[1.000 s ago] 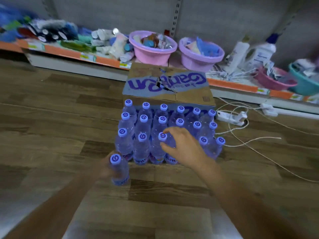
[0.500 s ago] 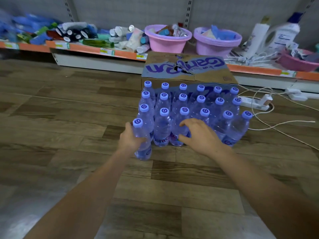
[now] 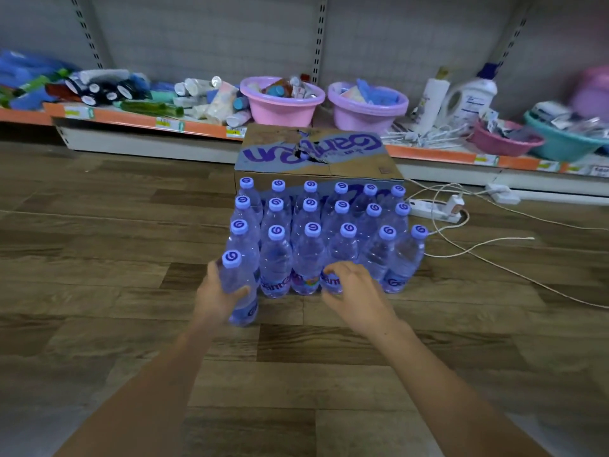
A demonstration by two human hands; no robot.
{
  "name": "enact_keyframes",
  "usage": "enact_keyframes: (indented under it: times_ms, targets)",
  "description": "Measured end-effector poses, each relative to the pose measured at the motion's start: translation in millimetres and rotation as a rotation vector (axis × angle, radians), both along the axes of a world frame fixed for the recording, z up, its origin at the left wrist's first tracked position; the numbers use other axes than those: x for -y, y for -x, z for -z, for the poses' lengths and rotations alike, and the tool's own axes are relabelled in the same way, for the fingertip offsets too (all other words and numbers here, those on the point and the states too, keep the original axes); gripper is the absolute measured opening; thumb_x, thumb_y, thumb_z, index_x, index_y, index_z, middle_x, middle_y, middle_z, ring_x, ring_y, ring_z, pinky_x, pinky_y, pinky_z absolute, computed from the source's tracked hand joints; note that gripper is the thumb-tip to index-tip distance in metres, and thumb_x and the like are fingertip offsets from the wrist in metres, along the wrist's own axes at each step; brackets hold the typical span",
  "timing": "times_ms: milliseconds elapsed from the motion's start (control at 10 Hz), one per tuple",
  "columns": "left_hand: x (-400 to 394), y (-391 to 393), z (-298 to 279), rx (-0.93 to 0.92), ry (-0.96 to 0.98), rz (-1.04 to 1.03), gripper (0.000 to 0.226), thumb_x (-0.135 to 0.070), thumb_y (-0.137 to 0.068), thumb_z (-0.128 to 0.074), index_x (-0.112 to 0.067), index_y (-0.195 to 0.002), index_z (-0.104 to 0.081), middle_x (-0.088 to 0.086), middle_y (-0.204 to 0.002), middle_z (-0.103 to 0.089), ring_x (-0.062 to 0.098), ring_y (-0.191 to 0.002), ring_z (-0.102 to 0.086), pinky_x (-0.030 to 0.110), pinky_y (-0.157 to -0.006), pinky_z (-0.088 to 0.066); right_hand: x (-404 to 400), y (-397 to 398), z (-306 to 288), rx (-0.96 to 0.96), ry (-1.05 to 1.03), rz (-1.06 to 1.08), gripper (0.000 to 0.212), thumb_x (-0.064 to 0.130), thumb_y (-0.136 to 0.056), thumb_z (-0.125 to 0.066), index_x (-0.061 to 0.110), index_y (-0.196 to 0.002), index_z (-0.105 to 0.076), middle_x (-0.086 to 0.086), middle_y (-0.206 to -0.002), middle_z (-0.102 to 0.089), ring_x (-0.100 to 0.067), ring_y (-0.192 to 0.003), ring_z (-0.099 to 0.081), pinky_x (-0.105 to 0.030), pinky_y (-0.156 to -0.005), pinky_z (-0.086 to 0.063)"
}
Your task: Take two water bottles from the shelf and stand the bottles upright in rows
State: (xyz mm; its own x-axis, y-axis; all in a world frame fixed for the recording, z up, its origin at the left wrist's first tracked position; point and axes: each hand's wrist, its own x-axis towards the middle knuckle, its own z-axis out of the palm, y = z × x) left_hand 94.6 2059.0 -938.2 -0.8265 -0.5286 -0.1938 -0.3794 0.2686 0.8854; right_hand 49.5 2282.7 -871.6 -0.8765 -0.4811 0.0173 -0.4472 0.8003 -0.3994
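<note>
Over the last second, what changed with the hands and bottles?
The left hand carried its bottle forward to the block's front-left corner. The right hand dropped from the caps to a front-row bottle's base. The rows of bottles and carton stayed put.

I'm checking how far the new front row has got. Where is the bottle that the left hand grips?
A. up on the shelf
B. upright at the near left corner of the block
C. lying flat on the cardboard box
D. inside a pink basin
B: the left hand wraps the bottle, upright on the floor at the block's near left corner.
</note>
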Motion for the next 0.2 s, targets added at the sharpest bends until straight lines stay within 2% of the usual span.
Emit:
enact_keyframes:
  times_ms: [100, 200]
  targets:
    - [8.7, -0.6, -4.5, 0.086, -0.031, 0.068, 0.093, -0.011, -0.072, -0.076, -0.011, -0.143, -0.016, 0.014, -0.142, -0.043, 0.032, -0.125, -0.047, 0.035, -0.092, -0.039, -20.5, -0.9, -7.6, -0.079, 0.02, -0.017, 0.036, 0.028, -0.085, -0.055, 0.013, -0.118, -0.055, -0.003, -0.121, -0.058, -0.024, -0.117, -0.047, -0.035, -0.096, -0.041]
    - [22.8, -4.9, -16.6, 0.15, 0.1, 0.053, 0.103, -0.027, -0.069, -0.079, -0.008, -0.144, -0.012, 0.02, -0.146, -0.035, 0.035, -0.129, -0.042, 0.042, -0.103, -0.037, -56.0, -22.5, -0.9, -0.162, 0.037, 0.009, 0.042, 0.04, -0.076, -0.048, 0.016, -0.108, -0.061, -0.001, -0.108, -0.064, -0.024, -0.105, -0.055, -0.034, -0.092, -0.046]
